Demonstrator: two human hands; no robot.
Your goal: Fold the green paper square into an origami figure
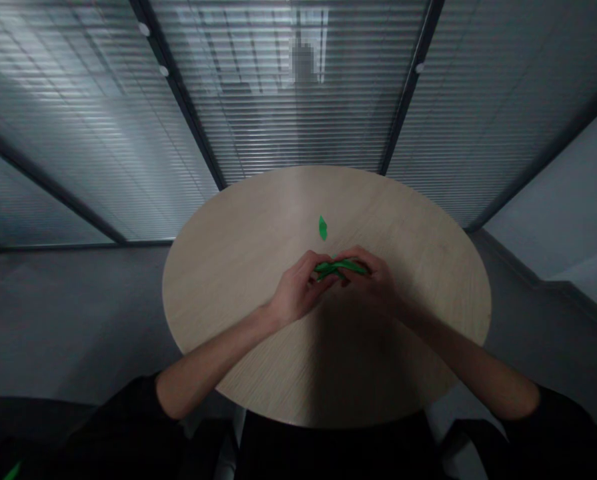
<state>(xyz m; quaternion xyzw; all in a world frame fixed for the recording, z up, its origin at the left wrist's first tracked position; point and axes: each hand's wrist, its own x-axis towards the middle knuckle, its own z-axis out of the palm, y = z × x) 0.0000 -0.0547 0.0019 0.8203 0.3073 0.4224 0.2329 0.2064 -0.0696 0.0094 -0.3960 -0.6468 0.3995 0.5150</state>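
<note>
My left hand (pixel 297 288) and my right hand (pixel 375 283) meet over the middle of the round table, both with fingers closed around a bright green bundle of thin, pointed, leaf-like pieces (pixel 347 265). Its ends stick out between the fingers and thumbs, and the rest is hidden by them. Whether it is paper, plastic or real leaf I cannot tell. Just beyond my fingers, a small separate green leaf-shaped piece (pixel 323 228) lies on the tabletop, touched by neither hand.
The round pale wooden table (pixel 228 267) spans the middle of the view, my shadow falling across its near part. Behind it stand glass partitions with blinds (pixel 298 133). A white wall (pixel 563 200) rises at the right. Another bit of green (pixel 13 471) shows at bottom left.
</note>
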